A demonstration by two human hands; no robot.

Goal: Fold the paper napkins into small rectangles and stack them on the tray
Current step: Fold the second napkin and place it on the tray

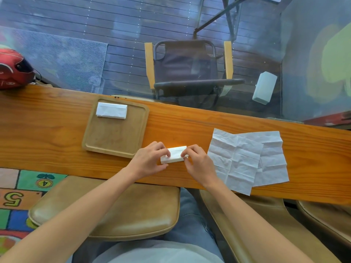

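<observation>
Wooden tabletop: one folded napkin is kept in the tray's far-left corner, its remaining floor bare. Another small folded napkin is pinched by the left grip and right grip. Two flat napkins are overlapped toward the near edge.

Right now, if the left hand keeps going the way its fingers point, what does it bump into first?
The left hand points right, so it already meets the folded napkin it pinches. Past that, the right hand holds the other end, so that would probably come next, before the unfolded napkins.

Both forearms are seen bare, without sleeves; blue denim trousers and a pale grey top are worn.
</observation>
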